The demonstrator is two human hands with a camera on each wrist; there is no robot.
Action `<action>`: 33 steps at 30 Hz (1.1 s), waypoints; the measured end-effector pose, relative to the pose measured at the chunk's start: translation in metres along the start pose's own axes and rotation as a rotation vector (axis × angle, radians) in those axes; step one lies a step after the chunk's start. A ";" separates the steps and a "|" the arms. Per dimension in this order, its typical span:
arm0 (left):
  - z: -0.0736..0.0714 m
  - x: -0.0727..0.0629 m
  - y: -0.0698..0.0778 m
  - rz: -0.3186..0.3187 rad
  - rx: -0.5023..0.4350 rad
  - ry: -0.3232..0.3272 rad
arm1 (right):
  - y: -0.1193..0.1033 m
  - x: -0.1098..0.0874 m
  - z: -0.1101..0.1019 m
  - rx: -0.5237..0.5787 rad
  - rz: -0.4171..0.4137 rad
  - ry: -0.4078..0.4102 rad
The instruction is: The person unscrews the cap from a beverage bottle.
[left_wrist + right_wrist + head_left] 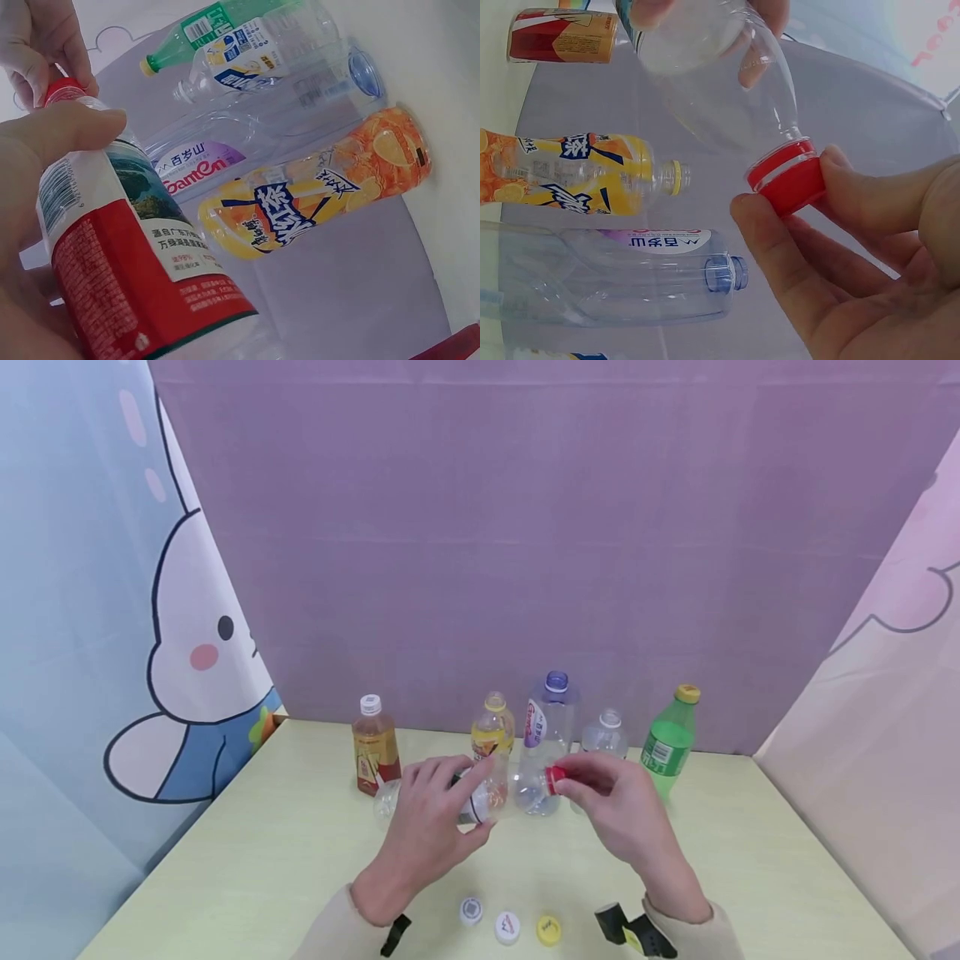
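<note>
Right fingers: the thumb and fingers of the right hand are curled together in a pinch, with the gap between them filled by the red cap.
Red cap: sits at the neck of the held bottle; two red bands show with a pale strip between them, and how tightly it is seated cannot be told.
Left fingers: bent round the body of the held bottle, the thumb of the left hand lying across its upper part.
Held bottle: clear, with a red and white label; it lies sideways in the grip, base to the left and neck toward the right hand, in front of the standing bottles.
Wrists: pale sleeves and black straps.
Loose caps: nearer the person, a white cap, a second white cap and a yellow cap lie side by side on the surface.
Standing row, left to right: an amber drink bottle with its white top on; a yellow-labelled bottle, uncapped; a tall bluish bottle, uncapped; a small clear bottle, uncapped and partly behind the right hand; a green bottle with its yellow top on.
Backdrop: purple cloth behind, a blue cartoon curtain on the left, a pink and white curtain on the right.
</note>
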State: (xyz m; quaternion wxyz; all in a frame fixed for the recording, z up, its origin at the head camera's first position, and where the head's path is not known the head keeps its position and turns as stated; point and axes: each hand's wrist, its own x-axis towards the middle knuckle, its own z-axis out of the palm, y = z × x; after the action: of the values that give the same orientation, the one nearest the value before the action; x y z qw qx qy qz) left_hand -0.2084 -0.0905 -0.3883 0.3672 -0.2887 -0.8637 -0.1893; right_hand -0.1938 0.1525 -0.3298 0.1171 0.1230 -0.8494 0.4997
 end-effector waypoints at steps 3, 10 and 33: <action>0.000 0.000 -0.001 -0.024 -0.040 -0.021 | -0.001 -0.001 0.000 0.000 -0.019 0.003; 0.000 0.000 -0.001 -0.057 -0.071 -0.040 | 0.001 0.000 -0.001 0.019 -0.105 -0.008; 0.000 0.000 -0.002 -0.004 0.005 -0.004 | 0.002 0.002 -0.002 0.007 0.060 0.023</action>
State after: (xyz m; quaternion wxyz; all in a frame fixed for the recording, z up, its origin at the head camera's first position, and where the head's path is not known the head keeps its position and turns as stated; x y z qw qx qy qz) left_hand -0.2098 -0.0918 -0.3887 0.3659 -0.2863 -0.8655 -0.1872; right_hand -0.1963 0.1550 -0.3303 0.1113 0.0924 -0.8494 0.5075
